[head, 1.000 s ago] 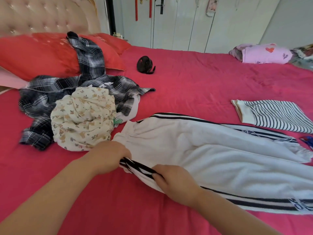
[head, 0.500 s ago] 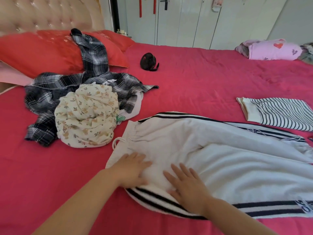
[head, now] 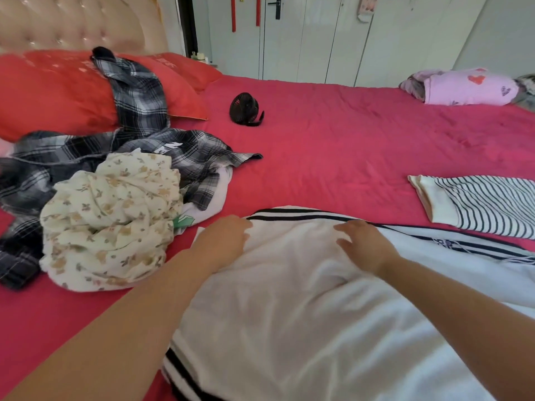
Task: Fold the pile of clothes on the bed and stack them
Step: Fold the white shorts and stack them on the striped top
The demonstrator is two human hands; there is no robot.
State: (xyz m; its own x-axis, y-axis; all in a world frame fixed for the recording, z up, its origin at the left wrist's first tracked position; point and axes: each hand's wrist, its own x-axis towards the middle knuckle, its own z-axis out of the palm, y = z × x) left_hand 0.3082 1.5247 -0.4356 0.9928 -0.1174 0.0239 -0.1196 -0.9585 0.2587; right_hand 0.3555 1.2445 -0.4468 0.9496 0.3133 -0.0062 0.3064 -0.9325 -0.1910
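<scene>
White trousers with black side stripes lie spread across the red bed in front of me. My left hand rests flat on their waist end near the far striped edge. My right hand lies on the same cloth a little to the right, fingers spread and relaxed. A crumpled floral cream garment sits to the left on top of a black-and-white plaid shirt. A folded striped top lies at the right.
Red pillows lean against the padded headboard at the back left. A small black fan sits mid-bed. A pink bundle with hearts lies at the far right corner. White wardrobe doors stand behind the bed.
Both hands let go of the near striped edge, flattened on the trousers, and slid away from me toward the far striped edge. The view has moved closer.
</scene>
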